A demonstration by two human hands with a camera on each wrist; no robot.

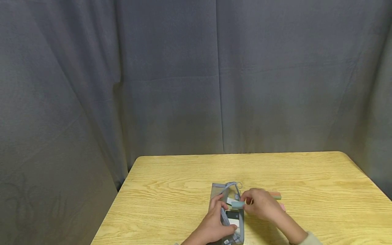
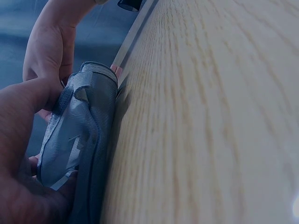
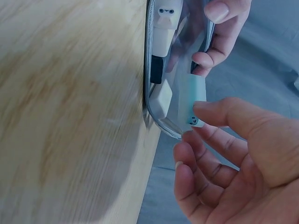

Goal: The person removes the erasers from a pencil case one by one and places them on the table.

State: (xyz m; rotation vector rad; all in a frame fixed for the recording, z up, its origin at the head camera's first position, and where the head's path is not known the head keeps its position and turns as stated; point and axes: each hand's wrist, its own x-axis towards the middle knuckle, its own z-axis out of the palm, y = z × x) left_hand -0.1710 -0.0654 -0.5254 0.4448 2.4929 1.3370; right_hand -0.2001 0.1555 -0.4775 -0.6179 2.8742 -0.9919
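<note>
- A wood-grained table (image 1: 165,190) is backed by dark hanging cloth (image 1: 171,85), by which the far edge of the table is bordered.
- To the right of the pouch, an orange-and-green item (image 1: 277,195) and a pink item (image 1: 283,207) are set on the table; both are partly hidden by the right hand.
- Inside the grey pouch (image 1: 215,191), whose mouth is spread, a white item with a small printed face (image 3: 163,35), a black piece (image 3: 157,70) and a white block (image 3: 161,98) can be seen; whether the first two are joined cannot be told.
- Part of the mouth is covered by the left hand (image 1: 214,224), and a zip ring (image 1: 239,185) is seen at its far end.
- The pouch is gripped by the left hand: the fingers are curled over one side of the rim, and the thumb is held well apart from them, nearer the person.
- A light-blue item (image 1: 237,205) is pinched by the right hand (image 1: 261,204), with the thumb and index finger clamped on it and the other fingers loosely bent.
- The light-blue item is held at the mouth; how deep it is cannot be told.
</note>
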